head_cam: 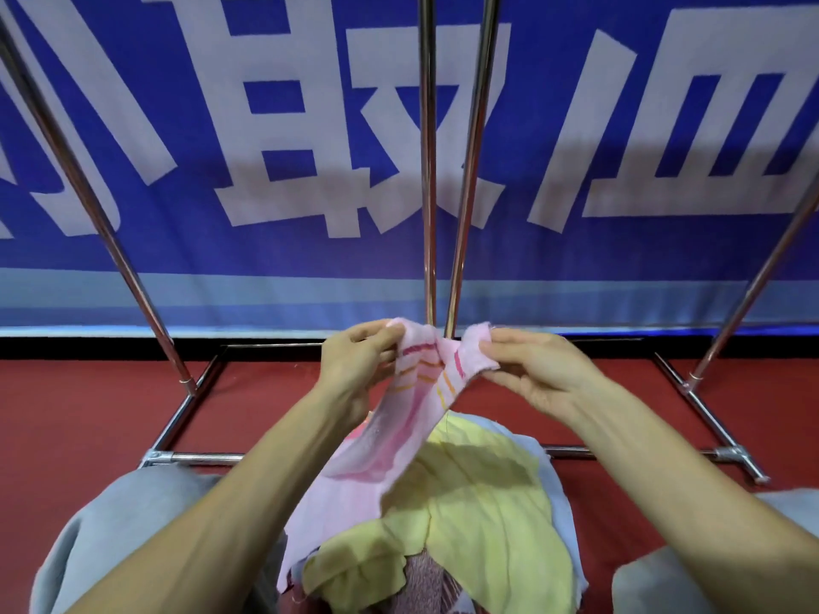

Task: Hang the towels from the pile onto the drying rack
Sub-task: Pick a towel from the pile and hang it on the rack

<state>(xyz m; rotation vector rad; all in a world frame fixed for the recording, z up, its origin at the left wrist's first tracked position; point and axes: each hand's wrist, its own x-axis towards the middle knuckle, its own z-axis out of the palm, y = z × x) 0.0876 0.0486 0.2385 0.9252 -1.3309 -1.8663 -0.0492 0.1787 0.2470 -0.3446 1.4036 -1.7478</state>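
The pink towel (pixel 390 440) is up in front of the person. Its top edge is bunched between two hands and its bottom end lies on the pile (pixel 421 578). The left hand (pixel 359 361) pinches one part of the top edge with thumb and fingers. The right hand (pixel 532 374) pinches another part, near the first. Both hands hold the towel tight. The cloth between them is folded and crumpled, so the edge is not flat yet.

I think the job right now is to find the corners and open the towel out. It would help to slide each hand along the edge, away from the other, till the edge is straight. Then lift it high, so the bottom comes off the yellow towel (pixel 478 502) and does not drag it along.

The drying rack (pixel 427 170) stands right behind the hands, with shiny poles going up. Its top bar is out of view, so I cannot say how high the lift must be. The towel should hang about the same on each side of a bar, or it may slip down onto the red floor (pixel 88 414). Behind the rack is a big blue sign (pixel 620 259).
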